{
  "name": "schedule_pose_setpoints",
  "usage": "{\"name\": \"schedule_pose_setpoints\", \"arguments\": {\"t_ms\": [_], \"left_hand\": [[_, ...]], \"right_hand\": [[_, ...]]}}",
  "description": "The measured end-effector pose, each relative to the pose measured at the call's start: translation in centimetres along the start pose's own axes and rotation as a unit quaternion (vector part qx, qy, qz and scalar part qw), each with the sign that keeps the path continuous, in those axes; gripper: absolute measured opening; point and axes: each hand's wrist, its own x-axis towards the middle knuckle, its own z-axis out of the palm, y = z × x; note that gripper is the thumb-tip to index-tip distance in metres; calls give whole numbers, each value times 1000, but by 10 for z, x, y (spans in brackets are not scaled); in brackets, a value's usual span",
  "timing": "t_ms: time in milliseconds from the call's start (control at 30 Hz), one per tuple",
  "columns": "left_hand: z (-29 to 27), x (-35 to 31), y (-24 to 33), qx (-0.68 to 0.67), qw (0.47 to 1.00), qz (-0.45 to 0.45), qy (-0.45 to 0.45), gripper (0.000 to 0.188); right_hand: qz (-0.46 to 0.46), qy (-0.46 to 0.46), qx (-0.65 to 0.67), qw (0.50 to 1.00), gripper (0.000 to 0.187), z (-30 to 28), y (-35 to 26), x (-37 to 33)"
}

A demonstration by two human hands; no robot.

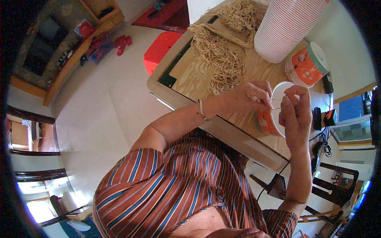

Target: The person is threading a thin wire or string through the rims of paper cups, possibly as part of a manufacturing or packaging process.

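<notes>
Two thin strands of string run across the short gap between my hands. My left hand, below a bracelet on the wrist, pinches one end with thumb and fingertips. Facing it, my right hand is raised with thumb and fingers pressed together on the other end. Just beneath both hands stands an open paper tub, orange outside and white inside; my right hand hides part of it. A loose, tangled heap of tan cord lies on the table beyond my left hand.
The wood-topped table has a tall stack of white ringed tubs at its far side. Another orange tub stack is beside it. A red stool stands at the table's left edge. Black cables hang at the right.
</notes>
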Motion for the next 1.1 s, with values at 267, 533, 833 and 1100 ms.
{"name": "schedule_pose_setpoints", "arguments": {"t_ms": [267, 533, 833, 1100], "left_hand": [[4, -5, 2, 29, 999, -31, -11, 9], [10, -5, 5, 89, 996, -4, -23, 13], [4, -2, 10, 154, 984, 80, -31, 13], [19, -11, 9, 147, 986, 55, 50, 10]], "right_hand": [[8, 17, -16, 1000, 15, 6, -9, 3], [-35, 2, -105, 994, 12, -5, -7, 9], [-34, 5, -107, 994, 11, -25, -21, 14], [-10, 30, -89, 996, 9, -27, -34, 13]]}}
